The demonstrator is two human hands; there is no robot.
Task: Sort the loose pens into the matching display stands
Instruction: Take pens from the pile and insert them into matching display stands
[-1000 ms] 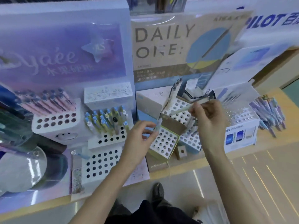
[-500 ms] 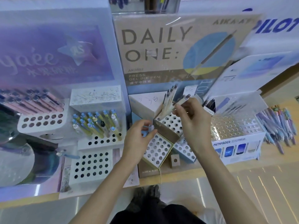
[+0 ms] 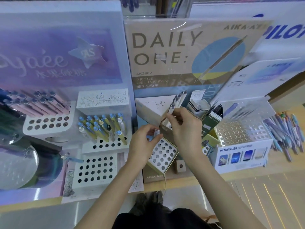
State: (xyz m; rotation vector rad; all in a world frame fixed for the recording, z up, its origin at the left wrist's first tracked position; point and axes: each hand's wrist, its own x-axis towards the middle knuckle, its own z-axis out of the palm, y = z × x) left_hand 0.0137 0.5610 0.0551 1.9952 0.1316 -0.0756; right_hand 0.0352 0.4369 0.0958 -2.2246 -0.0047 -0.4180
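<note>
One cream pen (image 3: pixel 170 111), right hand (image 3: pixel 186 129)

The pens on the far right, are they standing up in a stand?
No, the loose pens lie flat in a heap on the wooden shelf, to the right of the PATHFINDER stand.

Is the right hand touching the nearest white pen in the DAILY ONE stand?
Touching. The head view shows the right hand pinching the white pen by its barrel just below the grey cap, with no gap visible.
</note>
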